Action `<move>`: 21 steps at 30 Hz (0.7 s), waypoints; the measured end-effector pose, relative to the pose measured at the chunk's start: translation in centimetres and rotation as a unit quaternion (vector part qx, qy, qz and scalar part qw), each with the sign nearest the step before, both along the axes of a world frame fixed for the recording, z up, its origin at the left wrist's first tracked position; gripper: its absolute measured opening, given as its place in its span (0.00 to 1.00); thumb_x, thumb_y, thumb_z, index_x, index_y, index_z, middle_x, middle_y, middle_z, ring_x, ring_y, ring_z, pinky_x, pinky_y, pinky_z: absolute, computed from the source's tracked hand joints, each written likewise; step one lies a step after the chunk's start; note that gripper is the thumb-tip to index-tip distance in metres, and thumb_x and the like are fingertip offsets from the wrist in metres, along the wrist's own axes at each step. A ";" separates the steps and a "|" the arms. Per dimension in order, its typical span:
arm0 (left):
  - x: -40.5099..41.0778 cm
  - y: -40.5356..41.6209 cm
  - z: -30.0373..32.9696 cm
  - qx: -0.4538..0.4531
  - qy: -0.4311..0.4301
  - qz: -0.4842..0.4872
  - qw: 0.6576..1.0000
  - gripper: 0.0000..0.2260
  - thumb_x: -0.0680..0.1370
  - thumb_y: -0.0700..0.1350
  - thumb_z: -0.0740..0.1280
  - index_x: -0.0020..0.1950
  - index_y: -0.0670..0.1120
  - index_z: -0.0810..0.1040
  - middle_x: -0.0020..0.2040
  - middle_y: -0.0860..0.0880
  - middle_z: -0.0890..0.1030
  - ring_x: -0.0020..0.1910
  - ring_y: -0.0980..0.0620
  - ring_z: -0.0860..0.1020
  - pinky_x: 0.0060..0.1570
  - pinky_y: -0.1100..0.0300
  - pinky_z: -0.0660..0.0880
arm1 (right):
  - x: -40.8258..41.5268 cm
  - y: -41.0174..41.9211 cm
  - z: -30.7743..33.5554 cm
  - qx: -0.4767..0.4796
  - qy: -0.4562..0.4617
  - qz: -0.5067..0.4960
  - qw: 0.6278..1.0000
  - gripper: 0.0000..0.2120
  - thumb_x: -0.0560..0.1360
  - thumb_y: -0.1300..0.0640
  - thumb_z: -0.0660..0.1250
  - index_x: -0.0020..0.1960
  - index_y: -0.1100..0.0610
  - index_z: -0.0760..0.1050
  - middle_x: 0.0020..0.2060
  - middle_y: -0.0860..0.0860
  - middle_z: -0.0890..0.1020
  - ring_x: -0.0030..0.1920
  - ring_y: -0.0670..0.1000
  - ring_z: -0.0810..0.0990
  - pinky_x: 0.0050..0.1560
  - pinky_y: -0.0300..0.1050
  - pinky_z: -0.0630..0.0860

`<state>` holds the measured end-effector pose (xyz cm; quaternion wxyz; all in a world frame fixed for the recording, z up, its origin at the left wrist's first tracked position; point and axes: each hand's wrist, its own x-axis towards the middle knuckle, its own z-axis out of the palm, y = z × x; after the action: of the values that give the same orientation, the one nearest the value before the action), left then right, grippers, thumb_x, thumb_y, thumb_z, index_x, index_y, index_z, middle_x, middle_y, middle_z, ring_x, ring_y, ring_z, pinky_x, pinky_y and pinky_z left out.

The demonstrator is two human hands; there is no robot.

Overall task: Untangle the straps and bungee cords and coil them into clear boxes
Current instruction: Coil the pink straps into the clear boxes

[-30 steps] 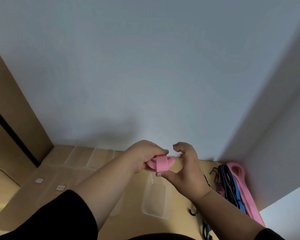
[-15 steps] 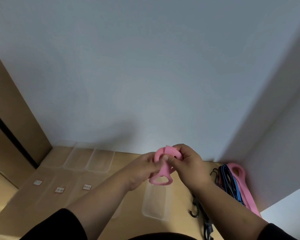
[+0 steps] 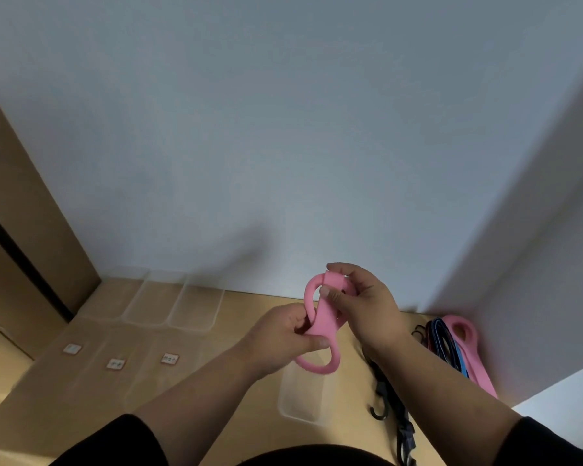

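Left hand (image 3: 283,334) and right hand (image 3: 364,304) both gripping pink strap (image 3: 320,317), seemingly twisted, above clear box (image 3: 303,395)

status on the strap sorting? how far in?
Early. Done: nothing visibly boxed; the clear box under the hands looks empty, as do the three clear boxes by the wall. In hand: left hand and right hand are coiling a pink strap above that box. Left: the tangled pile in the corner and a black hooked cord on the table.

Home room corner: plain white wall (image 3: 283,129), wood tabletop (image 3: 243,415), labelled clear boxes (image 3: 196,306).
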<state>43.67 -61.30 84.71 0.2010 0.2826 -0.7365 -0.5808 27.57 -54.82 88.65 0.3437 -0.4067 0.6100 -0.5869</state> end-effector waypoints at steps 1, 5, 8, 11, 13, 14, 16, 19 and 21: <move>0.0 0.0 0.0 -0.002 0.000 0.004 1.000 0.05 0.70 0.46 0.74 0.44 0.54 0.81 0.40 0.55 0.82 0.41 0.58 0.78 0.45 0.60 0.74 | 0.0 -0.2 0.0 0.011 -0.003 0.000 1.000 0.14 0.74 0.60 0.75 0.50 0.39 0.83 0.50 0.41 0.85 0.49 0.44 0.84 0.46 0.41 0.81; 0.4 -0.2 -0.3 -0.013 -0.013 0.007 1.000 0.07 0.69 0.50 0.74 0.45 0.52 0.81 0.43 0.52 0.83 0.42 0.55 0.80 0.45 0.56 0.76 | -0.2 -0.5 -0.3 0.058 -0.047 0.019 0.997 0.10 0.69 0.54 0.76 0.49 0.44 0.84 0.48 0.46 0.86 0.45 0.47 0.85 0.41 0.39 0.79; 0.5 -0.3 -0.4 -0.013 -0.009 0.010 1.000 0.11 0.65 0.54 0.74 0.46 0.54 0.82 0.44 0.51 0.82 0.44 0.54 0.80 0.45 0.57 0.77 | -0.5 -0.7 -0.8 0.070 -0.083 0.028 0.994 0.10 0.74 0.60 0.76 0.51 0.48 0.84 0.48 0.50 0.86 0.43 0.51 0.86 0.41 0.43 0.80; 0.5 -0.5 -0.6 -0.008 -0.013 0.010 1.000 0.10 0.66 0.52 0.74 0.46 0.54 0.82 0.42 0.56 0.81 0.42 0.56 0.79 0.44 0.57 0.76 | -0.6 -0.9 -1.2 0.083 -0.079 0.026 0.993 0.08 0.75 0.62 0.74 0.51 0.51 0.84 0.48 0.50 0.86 0.42 0.49 0.85 0.40 0.43 0.79; 0.4 -0.5 -0.7 -0.004 -0.014 0.013 1.000 0.10 0.65 0.53 0.73 0.45 0.54 0.81 0.41 0.56 0.81 0.42 0.55 0.79 0.45 0.54 0.77 | -0.6 -1.2 -1.4 0.102 -0.080 0.025 0.991 0.07 0.75 0.61 0.74 0.52 0.54 0.85 0.48 0.52 0.86 0.42 0.49 0.84 0.40 0.41 0.79; 0.4 -0.5 -0.7 -0.004 -0.011 0.017 1.000 0.11 0.66 0.54 0.73 0.46 0.54 0.82 0.43 0.55 0.82 0.43 0.54 0.80 0.47 0.52 0.79 | -0.6 -1.3 -1.5 0.115 -0.085 0.030 0.989 0.07 0.75 0.61 0.75 0.53 0.56 0.84 0.48 0.54 0.86 0.41 0.49 0.84 0.40 0.41 0.79; 0.2 -0.4 -0.7 -0.004 0.006 0.031 0.999 0.13 0.66 0.54 0.74 0.49 0.56 0.82 0.47 0.53 0.84 0.48 0.52 0.83 0.52 0.49 0.82 | -0.6 -1.4 -1.6 0.146 -0.089 0.048 0.984 0.07 0.76 0.59 0.74 0.53 0.60 0.84 0.45 0.57 0.87 0.40 0.50 0.85 0.40 0.41 0.80; 0.0 -0.3 -0.9 0.003 0.046 0.072 0.996 0.17 0.67 0.54 0.75 0.52 0.62 0.75 0.48 0.54 0.85 0.50 0.55 0.83 0.54 0.48 0.81 | -0.9 -1.7 -1.9 0.196 -0.093 0.064 0.974 0.08 0.78 0.58 0.70 0.50 0.64 0.84 0.40 0.57 0.86 0.37 0.51 0.84 0.40 0.42 0.80; 0.0 -0.5 -1.0 -0.001 0.051 0.097 0.994 0.21 0.66 0.57 0.75 0.53 0.66 0.69 0.47 0.55 0.85 0.49 0.57 0.83 0.52 0.55 0.78 | -1.0 -1.8 -2.1 0.231 -0.098 0.081 0.965 0.11 0.78 0.56 0.70 0.48 0.65 0.83 0.38 0.56 0.84 0.37 0.51 0.82 0.41 0.44 0.81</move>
<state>43.64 -61.76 83.66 0.2938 0.3230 -0.6946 -0.5717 26.54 -56.61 86.57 0.5324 -0.3051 0.6574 -0.4374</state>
